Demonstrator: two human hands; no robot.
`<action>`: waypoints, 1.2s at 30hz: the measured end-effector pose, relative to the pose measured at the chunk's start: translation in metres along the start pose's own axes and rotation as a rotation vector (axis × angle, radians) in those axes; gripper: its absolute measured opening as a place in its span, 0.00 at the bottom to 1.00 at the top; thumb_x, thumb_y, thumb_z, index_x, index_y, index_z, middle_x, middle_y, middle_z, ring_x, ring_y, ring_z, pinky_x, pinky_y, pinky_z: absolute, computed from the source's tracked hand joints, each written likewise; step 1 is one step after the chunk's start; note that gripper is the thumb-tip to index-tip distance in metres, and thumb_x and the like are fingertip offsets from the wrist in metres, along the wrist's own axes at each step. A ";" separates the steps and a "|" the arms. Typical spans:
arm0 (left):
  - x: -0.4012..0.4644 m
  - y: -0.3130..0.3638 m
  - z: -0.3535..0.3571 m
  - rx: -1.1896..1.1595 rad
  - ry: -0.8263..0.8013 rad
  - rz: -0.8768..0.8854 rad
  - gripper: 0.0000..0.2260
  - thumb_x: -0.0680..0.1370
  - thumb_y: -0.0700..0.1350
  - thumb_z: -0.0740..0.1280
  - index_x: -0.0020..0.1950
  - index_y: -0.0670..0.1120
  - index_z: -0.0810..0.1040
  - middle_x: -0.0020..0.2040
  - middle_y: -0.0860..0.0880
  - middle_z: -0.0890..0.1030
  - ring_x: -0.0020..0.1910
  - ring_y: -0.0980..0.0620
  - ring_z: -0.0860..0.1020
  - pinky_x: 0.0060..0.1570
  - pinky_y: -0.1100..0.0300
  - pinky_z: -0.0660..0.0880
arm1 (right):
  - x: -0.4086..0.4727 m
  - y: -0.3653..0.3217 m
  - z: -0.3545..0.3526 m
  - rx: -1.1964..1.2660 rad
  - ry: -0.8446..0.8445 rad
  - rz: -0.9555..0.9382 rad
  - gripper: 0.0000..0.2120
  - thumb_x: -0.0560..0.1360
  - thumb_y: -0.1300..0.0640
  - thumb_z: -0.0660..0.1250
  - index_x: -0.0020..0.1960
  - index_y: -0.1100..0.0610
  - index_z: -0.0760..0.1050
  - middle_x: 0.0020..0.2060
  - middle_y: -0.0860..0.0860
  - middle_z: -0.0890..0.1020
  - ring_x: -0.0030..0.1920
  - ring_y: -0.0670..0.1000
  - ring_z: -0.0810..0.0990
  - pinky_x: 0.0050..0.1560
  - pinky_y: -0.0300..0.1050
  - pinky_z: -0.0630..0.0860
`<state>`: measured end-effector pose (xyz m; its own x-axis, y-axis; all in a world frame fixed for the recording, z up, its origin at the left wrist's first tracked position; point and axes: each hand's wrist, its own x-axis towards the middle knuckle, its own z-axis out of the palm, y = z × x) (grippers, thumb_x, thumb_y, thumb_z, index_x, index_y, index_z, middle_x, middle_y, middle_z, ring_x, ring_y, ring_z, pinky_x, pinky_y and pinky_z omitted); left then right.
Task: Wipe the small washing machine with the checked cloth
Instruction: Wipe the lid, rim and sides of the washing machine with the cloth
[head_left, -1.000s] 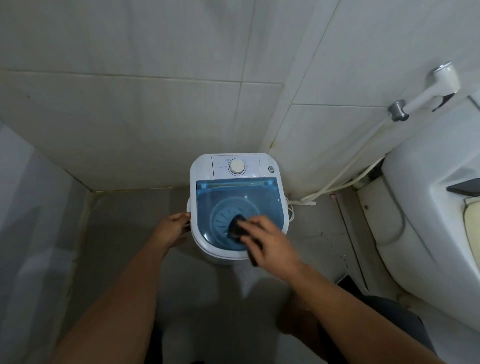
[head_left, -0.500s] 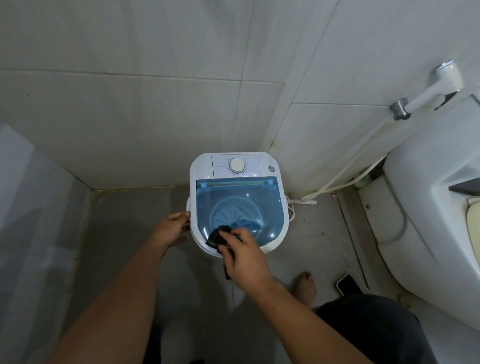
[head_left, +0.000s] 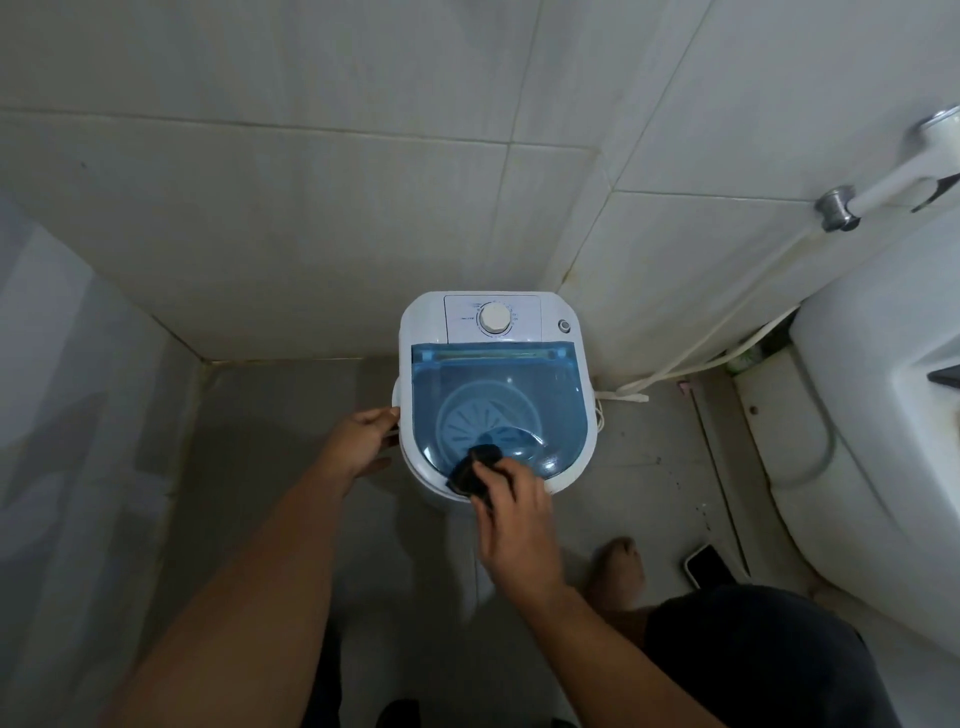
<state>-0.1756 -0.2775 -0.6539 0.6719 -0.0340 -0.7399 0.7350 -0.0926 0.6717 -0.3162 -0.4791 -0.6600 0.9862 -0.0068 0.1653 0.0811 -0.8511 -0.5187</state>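
Note:
The small white washing machine (head_left: 423, 332) stands on the floor in the tiled corner, with a clear blue lid (head_left: 493, 400) and a white dial (head_left: 493, 318) on its back panel. My right hand (head_left: 511, 512) presses a dark bunched cloth (head_left: 474, 470) onto the front left edge of the lid. The cloth looks almost black here and its checks do not show. My left hand (head_left: 361, 441) grips the machine's left side at its handle.
A white toilet (head_left: 878, 447) fills the right side, with a spray hose (head_left: 717, 332) running down the wall beside it. A phone (head_left: 709, 564) lies on the floor near my bare foot (head_left: 618, 571). Tiled walls close the back and left.
My right hand dragged the cloth from the lid's middle toward its front left edge, then shifted slightly right along that edge. My left hand has stayed on the machine's side.

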 end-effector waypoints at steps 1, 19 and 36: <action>0.001 0.000 -0.001 0.007 -0.008 -0.003 0.13 0.83 0.50 0.63 0.65 0.48 0.80 0.58 0.48 0.83 0.53 0.52 0.81 0.59 0.50 0.74 | 0.005 -0.010 0.007 -0.023 -0.015 -0.003 0.18 0.79 0.53 0.66 0.69 0.52 0.74 0.64 0.55 0.75 0.57 0.57 0.76 0.57 0.53 0.75; -0.002 0.004 -0.002 -0.022 -0.030 -0.014 0.11 0.82 0.49 0.65 0.61 0.49 0.80 0.52 0.49 0.83 0.50 0.53 0.80 0.62 0.49 0.72 | -0.025 0.017 -0.018 0.443 0.444 0.913 0.21 0.80 0.62 0.67 0.71 0.63 0.69 0.65 0.63 0.75 0.65 0.60 0.76 0.64 0.39 0.66; 0.005 0.000 -0.005 0.002 -0.017 -0.008 0.11 0.80 0.52 0.66 0.60 0.51 0.82 0.53 0.52 0.85 0.51 0.54 0.82 0.60 0.49 0.75 | -0.011 -0.027 0.016 1.013 0.630 1.296 0.11 0.81 0.65 0.64 0.63 0.58 0.73 0.60 0.61 0.81 0.57 0.57 0.80 0.64 0.52 0.75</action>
<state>-0.1721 -0.2729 -0.6575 0.6640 -0.0499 -0.7460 0.7404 -0.0954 0.6654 -0.3269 -0.4471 -0.6613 0.3011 -0.7447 -0.5956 -0.3475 0.4960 -0.7958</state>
